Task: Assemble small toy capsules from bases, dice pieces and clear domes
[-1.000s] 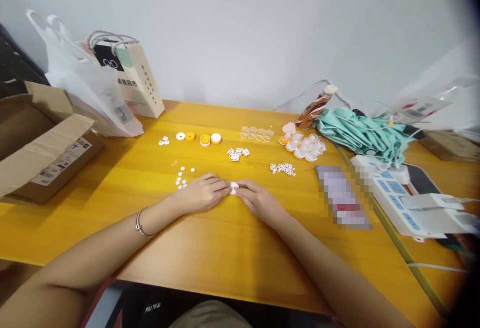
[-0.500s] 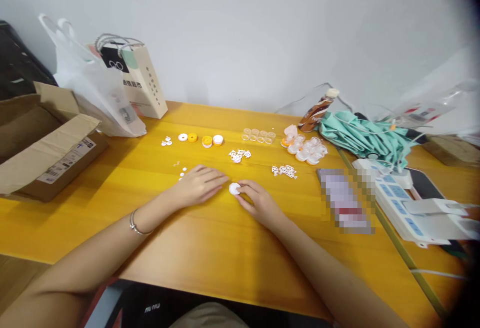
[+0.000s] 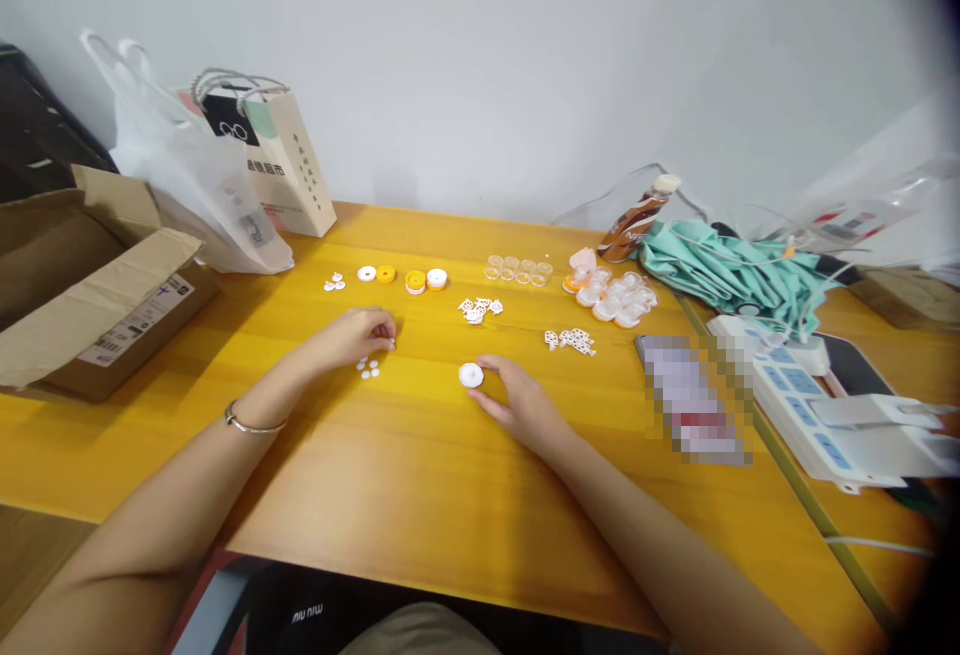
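Note:
Between the thumb and fingers of my right hand (image 3: 517, 400) is a white round disc (image 3: 471, 375) with a small raised centre, held at its right edge. My left hand (image 3: 364, 333) hovers to the left over the table, its fingertips pinched together. A tiny pale speck shows at those fingertips, too small to name. Just below the left hand lie several small white round pieces (image 3: 370, 369). Farther off are white openwork pieces (image 3: 480, 311), with a second group of openwork pieces (image 3: 571, 340) to the right.
White and yellow round wheel-like parts (image 3: 425, 280), clear round cups (image 3: 517, 270) and orange-based clear-topped pieces (image 3: 611, 295) stand at the back. A phone (image 3: 690, 400) and a power strip (image 3: 787, 405) lie right. An open cardboard box (image 3: 142, 325) sits left; a bottle (image 3: 637, 220) leans behind.
My left hand has moved left, away from the white disc, and its fingers have closed into a pinch. The right hand stays in place with the disc, whose face now shows more fully.

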Tool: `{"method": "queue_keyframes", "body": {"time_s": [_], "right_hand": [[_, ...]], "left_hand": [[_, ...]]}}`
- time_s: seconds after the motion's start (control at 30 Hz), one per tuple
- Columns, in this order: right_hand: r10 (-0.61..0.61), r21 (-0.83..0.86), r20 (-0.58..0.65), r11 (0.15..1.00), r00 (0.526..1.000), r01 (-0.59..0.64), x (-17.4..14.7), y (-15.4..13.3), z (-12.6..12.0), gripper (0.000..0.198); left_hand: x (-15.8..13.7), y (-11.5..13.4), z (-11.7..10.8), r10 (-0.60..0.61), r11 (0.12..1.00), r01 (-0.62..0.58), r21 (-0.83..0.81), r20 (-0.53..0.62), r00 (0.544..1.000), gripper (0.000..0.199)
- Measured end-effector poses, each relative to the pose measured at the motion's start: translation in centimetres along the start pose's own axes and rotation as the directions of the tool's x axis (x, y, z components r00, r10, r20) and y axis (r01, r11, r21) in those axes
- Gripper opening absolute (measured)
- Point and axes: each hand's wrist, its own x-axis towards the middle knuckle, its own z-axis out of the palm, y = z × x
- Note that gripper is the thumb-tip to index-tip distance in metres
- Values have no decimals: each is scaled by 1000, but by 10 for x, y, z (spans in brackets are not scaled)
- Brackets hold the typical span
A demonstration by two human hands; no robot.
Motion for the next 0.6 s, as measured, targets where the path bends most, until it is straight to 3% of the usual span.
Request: {"method": "queue_keyframes", "body": {"time_s": [0.4, 0.6], "right_hand": [[2, -8, 26, 1000, 1000, -2, 2, -1, -1, 33], [-31, 9, 22, 1000, 999, 30, 2, -2, 1, 32]], "left_hand": [[-4, 19, 5, 140, 946, -107, 306, -90, 986, 15], [-9, 55, 42, 447, 891, -426, 154, -137, 884, 18]]}}
